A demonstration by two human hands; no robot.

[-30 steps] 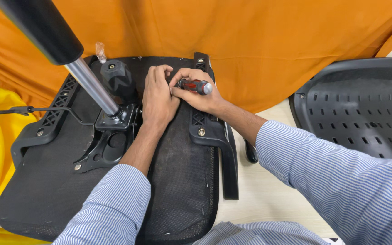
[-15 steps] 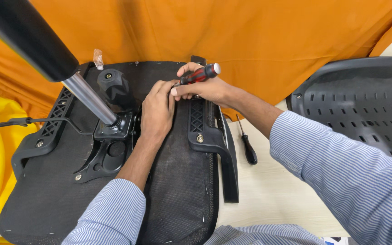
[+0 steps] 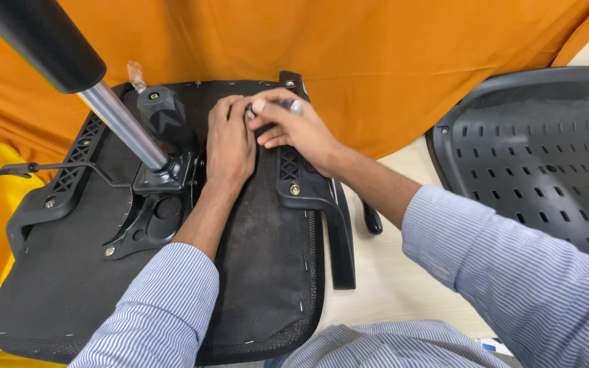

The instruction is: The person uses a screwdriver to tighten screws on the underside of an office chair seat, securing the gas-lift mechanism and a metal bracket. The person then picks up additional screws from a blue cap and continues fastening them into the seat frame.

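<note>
The upturned chair seat (image 3: 253, 272) lies on the orange cloth (image 3: 390, 61), its underside facing up. The left hand (image 3: 230, 146) rests flat and open near the seat's far edge. The right hand (image 3: 294, 126) is closed around a screwdriver (image 3: 293, 105) just beside the armrest bracket (image 3: 301, 184). The gas-lift column (image 3: 121, 123) stands toward the seat's left side.

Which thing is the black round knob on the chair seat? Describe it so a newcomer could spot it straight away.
Start at the upturned black chair seat lying on orange cloth. Follow the shiny metal post up from its base plate; the knob sits just right of it, left of the left hand. It alone is chunky with a scalloped edge and a small bolt at its centre.
</note>
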